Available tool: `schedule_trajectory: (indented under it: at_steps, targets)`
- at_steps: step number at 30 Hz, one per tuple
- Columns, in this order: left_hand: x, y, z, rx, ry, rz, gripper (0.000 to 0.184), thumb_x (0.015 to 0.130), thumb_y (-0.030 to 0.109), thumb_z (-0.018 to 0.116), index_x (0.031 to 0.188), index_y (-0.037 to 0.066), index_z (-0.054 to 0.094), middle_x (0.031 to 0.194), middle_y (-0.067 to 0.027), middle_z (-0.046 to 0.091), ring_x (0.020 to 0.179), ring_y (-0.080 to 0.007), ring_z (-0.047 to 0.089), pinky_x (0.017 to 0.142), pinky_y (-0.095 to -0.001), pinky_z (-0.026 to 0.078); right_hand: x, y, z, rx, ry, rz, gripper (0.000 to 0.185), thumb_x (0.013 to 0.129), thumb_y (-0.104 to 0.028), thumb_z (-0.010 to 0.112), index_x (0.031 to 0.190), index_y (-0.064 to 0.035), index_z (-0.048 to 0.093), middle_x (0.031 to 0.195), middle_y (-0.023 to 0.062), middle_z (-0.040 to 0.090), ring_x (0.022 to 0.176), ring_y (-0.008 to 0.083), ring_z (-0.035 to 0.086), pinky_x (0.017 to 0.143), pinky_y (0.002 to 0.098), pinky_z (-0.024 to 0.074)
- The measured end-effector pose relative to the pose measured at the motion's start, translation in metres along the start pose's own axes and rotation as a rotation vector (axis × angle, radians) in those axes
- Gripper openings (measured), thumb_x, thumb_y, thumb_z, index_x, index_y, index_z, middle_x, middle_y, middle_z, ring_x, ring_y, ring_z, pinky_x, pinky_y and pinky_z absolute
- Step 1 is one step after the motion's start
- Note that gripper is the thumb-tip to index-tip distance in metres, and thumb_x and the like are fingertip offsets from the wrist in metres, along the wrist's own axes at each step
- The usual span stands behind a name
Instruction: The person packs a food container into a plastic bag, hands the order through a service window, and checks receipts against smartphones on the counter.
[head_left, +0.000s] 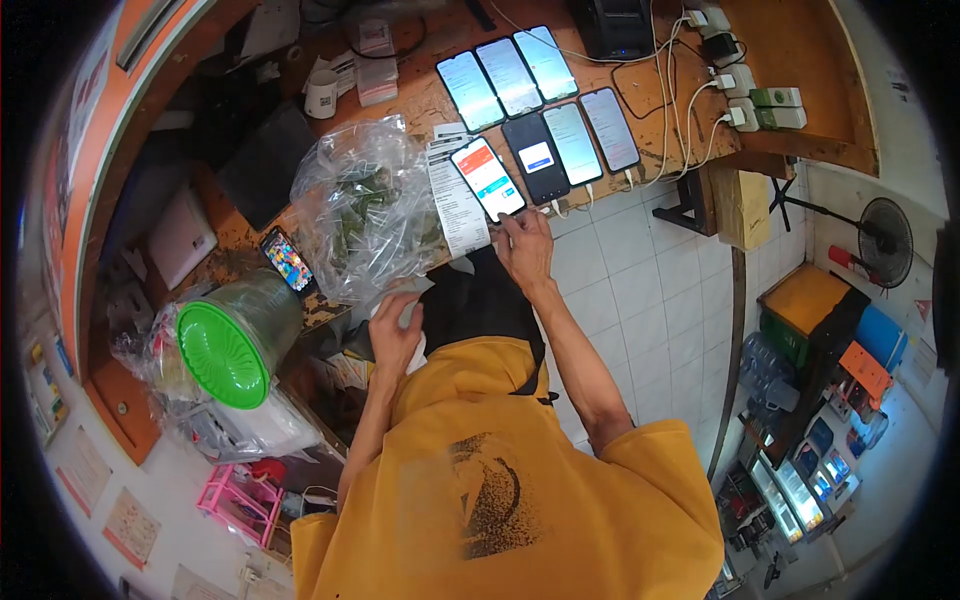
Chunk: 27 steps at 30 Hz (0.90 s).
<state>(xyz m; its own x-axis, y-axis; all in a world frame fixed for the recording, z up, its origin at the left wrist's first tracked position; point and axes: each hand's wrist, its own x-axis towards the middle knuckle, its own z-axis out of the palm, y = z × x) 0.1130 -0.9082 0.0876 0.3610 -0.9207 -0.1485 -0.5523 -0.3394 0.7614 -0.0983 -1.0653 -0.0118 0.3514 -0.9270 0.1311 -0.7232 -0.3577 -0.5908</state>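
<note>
My right hand [525, 250] has its fingers bent together at the lower end of a smartphone [488, 178] with an orange and white screen. That phone overlaps a printed paper slip [457, 205]. My left hand [395, 335] is loosely curled, thumb and fingers apart, beside the bottom of a clear plastic bag [350, 230] with something green in it. Whitish material shows behind this hand. Right of the first phone lie a phone with a dark screen [535, 165], a lit phone [571, 145] and another phone [609, 130]. Three lit phones [509, 80] form a row behind.
White charging cables [690, 110] run to adapters [738, 85] at the right of the wooden desk [640, 75]. A tub with a green lid [223, 355] and a phone with a colourful screen [288, 262] are at left. A fan [885, 240] stands far right.
</note>
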Motion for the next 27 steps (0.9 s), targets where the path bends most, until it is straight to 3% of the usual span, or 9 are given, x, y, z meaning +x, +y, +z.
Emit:
schedule_trajectory:
  at_steps: [6, 9, 12, 13, 15, 18, 20, 21, 27]
  targets:
    - [-0.052, -0.039, -0.021, 0.026, 0.091, -0.235, 0.018, 0.082, 0.002, 0.069, 0.100, 0.003, 0.072, 0.098, -0.0131, 0.070, 0.091, -0.0283, 0.068, 0.082, -0.0344, 0.050, -0.006, 0.002, 0.003, -0.054, -0.148, 0.052, 0.030, 0.078, -0.010, 0.071, 0.108, -0.0064, 0.072, 0.089, 0.0144, 0.060, 0.089, 0.0324, 0.058, 0.077, 0.0447, 0.0489]
    - [-0.065, -0.036, -0.029, 0.066, 0.122, -0.312, 0.019, 0.082, 0.000, 0.068, 0.101, 0.003, 0.072, 0.099, -0.0123, 0.070, 0.094, -0.0269, 0.068, 0.085, -0.0350, 0.050, -0.005, 0.005, -0.004, 0.012, -0.027, 0.022, 0.032, 0.080, -0.008, 0.069, 0.112, -0.0061, 0.070, 0.092, 0.0155, 0.062, 0.090, 0.0332, 0.060, 0.077, 0.0452, 0.0491]
    - [-0.070, -0.019, -0.039, -0.029, 0.220, -0.302, 0.023, 0.078, -0.004, 0.068, 0.101, 0.001, 0.071, 0.105, -0.0141, 0.070, 0.101, -0.0276, 0.067, 0.090, -0.0352, 0.050, 0.002, -0.028, -0.034, 0.133, -0.025, 0.184, 0.036, 0.081, -0.007, 0.065, 0.116, -0.0061, 0.068, 0.092, 0.0163, 0.064, 0.088, 0.0357, 0.060, 0.077, 0.0464, 0.0487]
    - [-0.071, -0.012, -0.043, -0.090, 0.226, -0.287, 0.024, 0.078, -0.005, 0.068, 0.100, 0.001, 0.070, 0.107, -0.0138, 0.069, 0.102, -0.0269, 0.066, 0.091, -0.0351, 0.050, 0.000, -0.039, -0.037, 0.229, -0.089, 0.094, 0.037, 0.081, -0.009, 0.068, 0.118, -0.0039, 0.067, 0.094, 0.0168, 0.066, 0.090, 0.0370, 0.062, 0.083, 0.0461, 0.0501]
    - [-0.073, 0.002, -0.054, -0.210, 0.261, -0.256, 0.024, 0.077, -0.008, 0.068, 0.100, 0.000, 0.070, 0.111, -0.0134, 0.069, 0.106, -0.0255, 0.065, 0.093, -0.0351, 0.049, 0.004, -0.105, -0.062, 0.446, -0.616, 0.260, 0.044, 0.084, -0.017, 0.074, 0.124, -0.0024, 0.062, 0.100, 0.0149, 0.068, 0.094, 0.0303, 0.065, 0.087, 0.0403, 0.0513]
    - [-0.094, 0.020, -0.077, -0.429, 0.343, -0.173, 0.024, 0.075, -0.010, 0.069, 0.097, 0.000, 0.069, 0.113, -0.0140, 0.068, 0.107, -0.0261, 0.065, 0.094, -0.0354, 0.049, -0.018, -0.175, -0.039, 0.928, -1.047, 0.114, 0.060, 0.085, -0.015, 0.078, 0.138, -0.0047, 0.052, 0.100, 0.0079, 0.070, 0.095, 0.0177, 0.066, 0.082, 0.0311, 0.0515]
    - [-0.119, 0.031, -0.100, -0.444, 0.489, -0.072, 0.022, 0.078, -0.007, 0.071, 0.099, 0.000, 0.067, 0.117, -0.0160, 0.067, 0.107, -0.0236, 0.066, 0.089, -0.0328, 0.051, -0.022, -0.218, -0.013, 1.341, -1.578, 0.356, 0.069, 0.085, -0.005, 0.078, 0.145, -0.0066, 0.044, 0.106, 0.0041, 0.068, 0.098, 0.0119, 0.064, 0.084, 0.0272, 0.0513]
    - [-0.137, 0.035, -0.108, -0.479, 0.638, -0.121, 0.027, 0.079, -0.006, 0.072, 0.105, -0.001, 0.066, 0.118, -0.0170, 0.066, 0.104, -0.0218, 0.066, 0.087, -0.0305, 0.052, -0.022, -0.244, -0.007, 1.204, -1.615, 0.277, 0.064, 0.082, 0.007, 0.075, 0.140, -0.0057, 0.049, 0.109, 0.0027, 0.068, 0.097, 0.0093, 0.063, 0.085, 0.0253, 0.0510]
    - [-0.312, 0.052, -0.114, -0.748, 1.277, -0.543, 0.041, 0.087, -0.002, 0.071, 0.125, -0.005, 0.058, 0.109, -0.0135, 0.069, 0.094, -0.0140, 0.067, 0.075, -0.0262, 0.053, -0.088, -0.429, 0.018, 0.708, -1.702, -0.597, 0.023, 0.078, -0.009, 0.082, 0.098, -0.0011, 0.073, 0.086, 0.0010, 0.071, 0.080, 0.0082, 0.062, 0.072, 0.0275, 0.0507]
